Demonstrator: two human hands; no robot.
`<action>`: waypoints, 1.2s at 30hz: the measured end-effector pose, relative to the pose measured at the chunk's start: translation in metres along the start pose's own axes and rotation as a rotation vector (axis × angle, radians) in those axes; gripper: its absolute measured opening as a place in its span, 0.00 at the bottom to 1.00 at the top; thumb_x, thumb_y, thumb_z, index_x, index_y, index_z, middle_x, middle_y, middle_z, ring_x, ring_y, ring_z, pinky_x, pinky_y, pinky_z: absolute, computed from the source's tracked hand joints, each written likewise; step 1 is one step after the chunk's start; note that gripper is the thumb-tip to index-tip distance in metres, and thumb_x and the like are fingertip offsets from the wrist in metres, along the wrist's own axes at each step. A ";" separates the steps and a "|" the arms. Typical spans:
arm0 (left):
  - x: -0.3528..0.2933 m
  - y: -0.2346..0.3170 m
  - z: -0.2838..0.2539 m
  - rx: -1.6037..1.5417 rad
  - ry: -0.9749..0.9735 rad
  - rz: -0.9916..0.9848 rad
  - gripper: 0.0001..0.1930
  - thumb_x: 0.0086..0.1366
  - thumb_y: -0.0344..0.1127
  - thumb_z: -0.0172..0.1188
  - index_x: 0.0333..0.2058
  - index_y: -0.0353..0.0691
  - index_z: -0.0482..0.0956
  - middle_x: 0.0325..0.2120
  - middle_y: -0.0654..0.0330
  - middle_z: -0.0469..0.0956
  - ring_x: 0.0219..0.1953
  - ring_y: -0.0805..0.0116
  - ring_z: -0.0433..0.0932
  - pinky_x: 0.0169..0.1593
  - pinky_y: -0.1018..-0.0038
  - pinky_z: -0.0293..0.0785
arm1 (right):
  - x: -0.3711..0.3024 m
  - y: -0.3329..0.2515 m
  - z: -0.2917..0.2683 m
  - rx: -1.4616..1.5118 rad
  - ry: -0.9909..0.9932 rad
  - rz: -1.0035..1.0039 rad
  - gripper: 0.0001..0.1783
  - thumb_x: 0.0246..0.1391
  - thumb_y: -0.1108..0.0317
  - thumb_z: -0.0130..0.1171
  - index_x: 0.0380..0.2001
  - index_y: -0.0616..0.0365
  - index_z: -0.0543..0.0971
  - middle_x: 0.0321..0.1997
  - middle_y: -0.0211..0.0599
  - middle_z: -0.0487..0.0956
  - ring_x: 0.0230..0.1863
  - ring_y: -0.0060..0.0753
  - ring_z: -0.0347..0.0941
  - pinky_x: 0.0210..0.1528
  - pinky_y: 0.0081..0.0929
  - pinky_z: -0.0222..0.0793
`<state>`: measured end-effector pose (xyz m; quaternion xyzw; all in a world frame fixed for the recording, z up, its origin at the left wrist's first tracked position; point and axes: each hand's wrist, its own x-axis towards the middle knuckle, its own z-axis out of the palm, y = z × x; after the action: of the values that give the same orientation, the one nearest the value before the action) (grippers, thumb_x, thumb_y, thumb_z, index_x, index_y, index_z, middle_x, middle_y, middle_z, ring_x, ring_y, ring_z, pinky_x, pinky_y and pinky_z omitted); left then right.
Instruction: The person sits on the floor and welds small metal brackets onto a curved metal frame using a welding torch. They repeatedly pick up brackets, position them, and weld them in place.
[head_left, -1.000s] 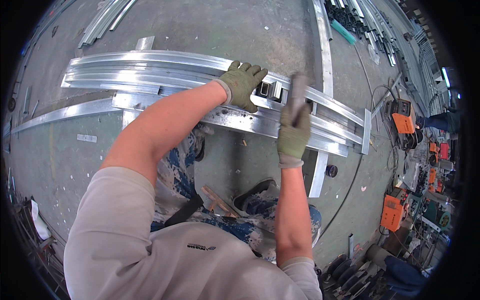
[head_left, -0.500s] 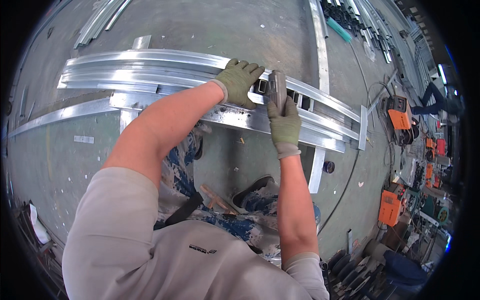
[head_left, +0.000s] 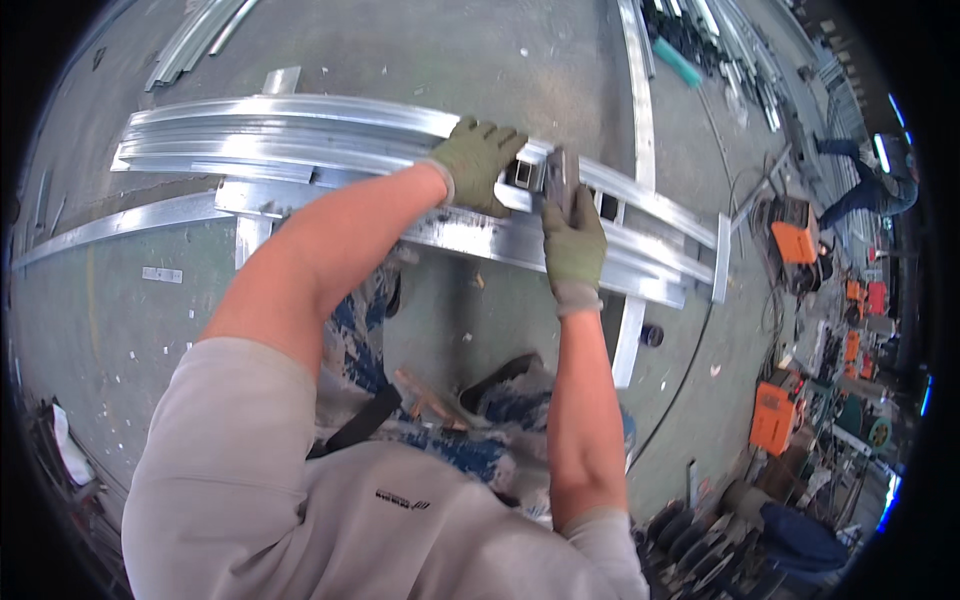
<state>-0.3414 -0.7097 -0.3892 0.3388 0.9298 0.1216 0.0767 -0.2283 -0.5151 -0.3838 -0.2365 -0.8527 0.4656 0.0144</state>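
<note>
Long silvery metal rails (head_left: 250,140) lie side by side across a support in front of me. My left hand (head_left: 478,165), in an olive-green glove, rests across them with fingers spread and the thumb toward me. Just right of it, short open-ended square tubes (head_left: 522,175) sit between the rails. My right hand (head_left: 575,240), gloved alike, is closed around a short grey block-shaped metal piece (head_left: 562,182). That piece points away from me over the rails, beside the tube ends. Its exact kind and whether it touches the rails cannot be made out.
A cross bar (head_left: 630,340) juts toward me under the right side. A wood-coloured tool (head_left: 430,400) shows between my legs. Orange machines (head_left: 776,415) with cables stand at right, where another person (head_left: 870,185) is. More metal profiles (head_left: 205,40) lie at the far left.
The grey piece in my right hand has shifted slightly right and tilted. My left hand stays on the rails. The other person at the right edge has come further into view.
</note>
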 end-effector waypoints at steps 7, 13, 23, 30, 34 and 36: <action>0.004 -0.006 0.003 -0.012 -0.012 0.017 0.63 0.48 0.64 0.78 0.76 0.37 0.60 0.72 0.49 0.67 0.74 0.46 0.64 0.77 0.48 0.56 | -0.001 -0.046 -0.026 0.619 0.230 -0.068 0.34 0.68 0.64 0.68 0.72 0.63 0.70 0.38 0.36 0.80 0.23 0.22 0.72 0.20 0.22 0.68; 0.005 0.001 -0.001 -0.015 -0.069 -0.007 0.63 0.48 0.64 0.78 0.77 0.37 0.59 0.74 0.48 0.65 0.76 0.47 0.62 0.79 0.48 0.53 | -0.005 -0.018 -0.021 0.861 0.114 0.265 0.20 0.69 0.62 0.67 0.58 0.58 0.78 0.31 0.39 0.84 0.22 0.33 0.79 0.17 0.29 0.72; 0.005 0.000 -0.001 0.001 -0.062 -0.005 0.64 0.49 0.65 0.76 0.78 0.38 0.58 0.75 0.48 0.64 0.77 0.46 0.61 0.79 0.47 0.51 | -0.009 0.013 -0.026 1.044 -0.003 0.243 0.20 0.72 0.59 0.63 0.59 0.57 0.78 0.34 0.45 0.85 0.24 0.35 0.80 0.20 0.28 0.69; 0.007 -0.004 -0.004 -0.001 -0.058 -0.006 0.64 0.48 0.65 0.76 0.77 0.37 0.58 0.75 0.48 0.64 0.77 0.46 0.60 0.79 0.47 0.51 | -0.013 0.027 -0.021 1.088 -0.182 0.312 0.23 0.70 0.59 0.66 0.62 0.57 0.78 0.35 0.43 0.86 0.25 0.33 0.80 0.21 0.30 0.69; 0.004 0.004 -0.005 -0.006 -0.065 -0.004 0.63 0.48 0.64 0.77 0.77 0.38 0.58 0.75 0.48 0.64 0.77 0.46 0.60 0.79 0.48 0.52 | -0.013 0.025 -0.022 0.932 -0.223 0.234 0.28 0.70 0.62 0.66 0.69 0.59 0.75 0.34 0.42 0.85 0.24 0.32 0.79 0.20 0.28 0.68; 0.001 0.000 -0.002 -0.012 -0.054 -0.018 0.63 0.48 0.63 0.77 0.77 0.37 0.59 0.74 0.48 0.64 0.77 0.46 0.60 0.79 0.48 0.52 | -0.023 0.004 -0.015 0.688 -0.173 0.186 0.36 0.67 0.65 0.70 0.74 0.61 0.71 0.34 0.37 0.83 0.24 0.25 0.76 0.20 0.25 0.67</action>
<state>-0.3427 -0.7095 -0.3874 0.3332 0.9297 0.1170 0.1049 -0.2026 -0.5112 -0.3740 -0.2543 -0.6189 0.7428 -0.0215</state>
